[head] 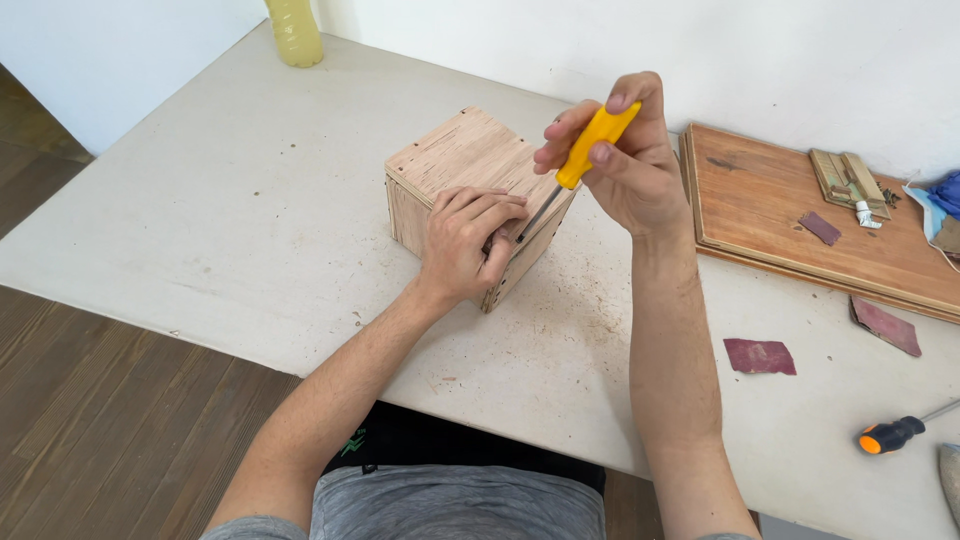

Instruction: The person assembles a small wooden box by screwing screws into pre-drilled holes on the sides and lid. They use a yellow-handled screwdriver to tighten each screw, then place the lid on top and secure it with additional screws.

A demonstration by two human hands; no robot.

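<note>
A: Bracing the plywood box (470, 165) mid-table, left hand (465, 240) is pressed on its near corner.
B: Right hand (620, 160) above box is clamped on the yellow screwdriver (590, 145); tip probably beside the left fingers. A slip could jab them.

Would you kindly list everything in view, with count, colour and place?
box: 1, pale plywood, table centre
yellow screwdriver: 1, yellow handle, tip at the box's near edge
bottle: 1, yellowish, far edge
board: 1, brown wood, right
sandpaper: 3 pieces, maroon, right
orange screwdriver: 1, orange and black, right near edge
table: 1, off-white, dusty
left hand: 1, on the box
right hand: 1, grip on the yellow screwdriver
</note>
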